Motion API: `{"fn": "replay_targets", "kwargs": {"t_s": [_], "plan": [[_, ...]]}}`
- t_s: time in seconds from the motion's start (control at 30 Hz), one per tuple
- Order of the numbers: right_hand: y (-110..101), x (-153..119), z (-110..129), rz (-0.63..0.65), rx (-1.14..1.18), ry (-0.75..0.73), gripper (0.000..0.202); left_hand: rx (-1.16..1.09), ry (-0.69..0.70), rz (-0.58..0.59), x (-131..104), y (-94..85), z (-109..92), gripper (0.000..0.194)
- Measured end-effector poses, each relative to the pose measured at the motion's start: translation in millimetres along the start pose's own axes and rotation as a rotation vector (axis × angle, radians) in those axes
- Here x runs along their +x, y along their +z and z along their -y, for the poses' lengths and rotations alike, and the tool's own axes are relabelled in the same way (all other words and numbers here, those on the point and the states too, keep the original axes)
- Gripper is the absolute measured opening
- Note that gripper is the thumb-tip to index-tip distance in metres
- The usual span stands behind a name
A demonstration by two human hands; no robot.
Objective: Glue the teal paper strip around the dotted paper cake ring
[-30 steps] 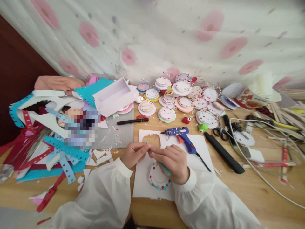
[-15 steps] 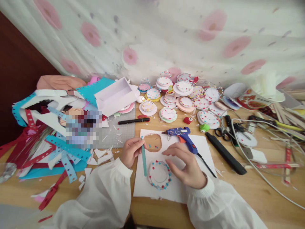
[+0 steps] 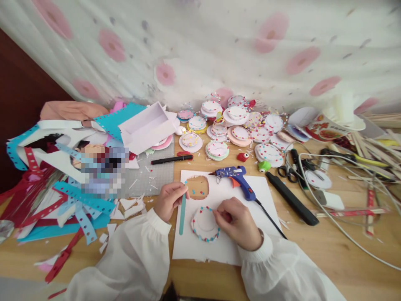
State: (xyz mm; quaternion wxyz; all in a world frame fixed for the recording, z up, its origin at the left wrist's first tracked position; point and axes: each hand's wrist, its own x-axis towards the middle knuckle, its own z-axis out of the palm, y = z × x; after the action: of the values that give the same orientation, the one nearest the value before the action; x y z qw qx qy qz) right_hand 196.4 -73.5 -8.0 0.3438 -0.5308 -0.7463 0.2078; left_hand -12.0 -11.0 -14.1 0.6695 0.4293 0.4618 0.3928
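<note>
My left hand [image 3: 171, 200] pinches a flat teal stick [image 3: 182, 219], which points down over the left edge of a white sheet [image 3: 188, 250]. A tiny blue piece shows at the fingertips. On the sheet lies a round white paper disc [image 3: 206, 220] with a wire ring decorated with small red and blue pieces. My right hand [image 3: 234, 219] is closed, with thumb and forefinger together at the ring's right edge; whether something small is between them cannot be made out. Beyond the disc, a rounded cut-out in the sheet [image 3: 198, 184] holds a few loose red and blue bits.
A blue glue gun [image 3: 236, 179] lies on the sheet, its cord trailing right. Beside it are a black case [image 3: 291, 198] and scissors [image 3: 288, 173]. Several decorated paper discs [image 3: 236, 115] crowd the back. Punched paper scraps [image 3: 84, 200] and a white box [image 3: 147, 127] lie left.
My right hand has gone from fingers spread above the disc to closed fingertips at the ring's right edge. My left hand keeps the stick, now tilted differently. The whole view has shifted slightly.
</note>
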Motion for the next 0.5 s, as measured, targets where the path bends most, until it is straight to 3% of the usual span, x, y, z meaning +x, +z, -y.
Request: {"fn": "replay_targets", "kwargs": {"t_s": [0.2, 0.33, 0.43, 0.5], "plan": [[-10.5, -10.7, -6.0, -0.113, -0.167, -0.020, 0.038, 0.098, -0.008, 0.061, -1.9, 0.6, -1.6, 0.036], [-21.6, -1.0, -19.3, -0.300, -0.456, 0.158, 0.020, 0.290, 0.113, 0.162, -3.9, 1.9, -6.5, 0.038], [-20.7, 9.2, -31.9, -0.357, -0.650, 0.284, 0.048, 0.404, 0.186, 0.201, -4.4, 3.2, -10.0, 0.041], [-17.4, 12.5, -39.4, -0.351, -0.675, 0.309, 0.046, 0.424, 0.204, 0.210, -4.4, 3.9, -11.0, 0.042]]}}
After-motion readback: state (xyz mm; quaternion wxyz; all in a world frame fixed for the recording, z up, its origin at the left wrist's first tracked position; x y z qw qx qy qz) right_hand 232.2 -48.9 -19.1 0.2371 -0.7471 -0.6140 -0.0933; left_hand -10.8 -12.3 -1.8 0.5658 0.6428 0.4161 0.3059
